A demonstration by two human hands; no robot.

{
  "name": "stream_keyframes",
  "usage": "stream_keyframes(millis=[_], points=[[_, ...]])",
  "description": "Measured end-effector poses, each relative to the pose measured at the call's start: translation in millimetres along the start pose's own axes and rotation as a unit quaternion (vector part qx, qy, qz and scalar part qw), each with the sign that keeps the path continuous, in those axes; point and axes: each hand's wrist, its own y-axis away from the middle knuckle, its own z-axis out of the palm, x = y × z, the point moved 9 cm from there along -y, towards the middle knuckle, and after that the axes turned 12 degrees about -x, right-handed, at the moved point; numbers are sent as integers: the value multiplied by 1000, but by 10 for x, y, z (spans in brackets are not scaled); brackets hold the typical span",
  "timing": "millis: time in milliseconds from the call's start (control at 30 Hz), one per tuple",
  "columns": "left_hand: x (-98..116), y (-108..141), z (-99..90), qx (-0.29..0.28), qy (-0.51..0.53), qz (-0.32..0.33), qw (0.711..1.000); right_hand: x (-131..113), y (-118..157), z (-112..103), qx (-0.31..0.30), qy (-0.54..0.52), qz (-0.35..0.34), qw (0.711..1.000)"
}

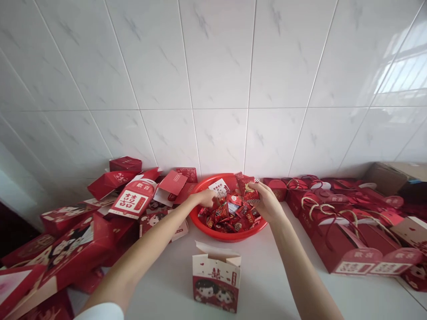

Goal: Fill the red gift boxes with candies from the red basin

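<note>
A round red plastic basket [230, 239] holds many small red-wrapped candies [233, 218] and a white printed card [219, 187]. My left hand [206, 198] is at the basket's left side, fingers curled down against the candies; whatever they grip is hidden. Over the right side, my right hand [269, 203] pinches a red candy packet [248, 188] with a gold print, raised above the pile. In front of the basket stands a small gift box [216, 284], upright with its top flaps up. Two cartoon figures and red characters decorate it.
Red gift boxes [131, 200] lie heaped at the left, some with flaps up. At the right stand rows of red boxes [347, 249] with rope handles, and a brown cardboard box [390, 178] behind them. A tiled wall [220, 138] closes off the white table [267, 284].
</note>
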Motion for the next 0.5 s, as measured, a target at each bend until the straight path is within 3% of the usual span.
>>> stream_keyframes(millis=[133,300,367,433,500], points=[[66,222,-225,29,22,-7,999,-53,34,-10,9,19,-8,1000],[183,507,-523,153,-30,-38,987,-99,73,-35,22,41,-3,999],[290,502,-413,107,-22,-6,994,-117,89,-35,23,52,-3,998],[374,447,-149,-7,8,22,1000,-136,103,-19,19,62,-4,998],[401,411,65,-80,25,23,996,-150,117,9,13,74,-2,997]])
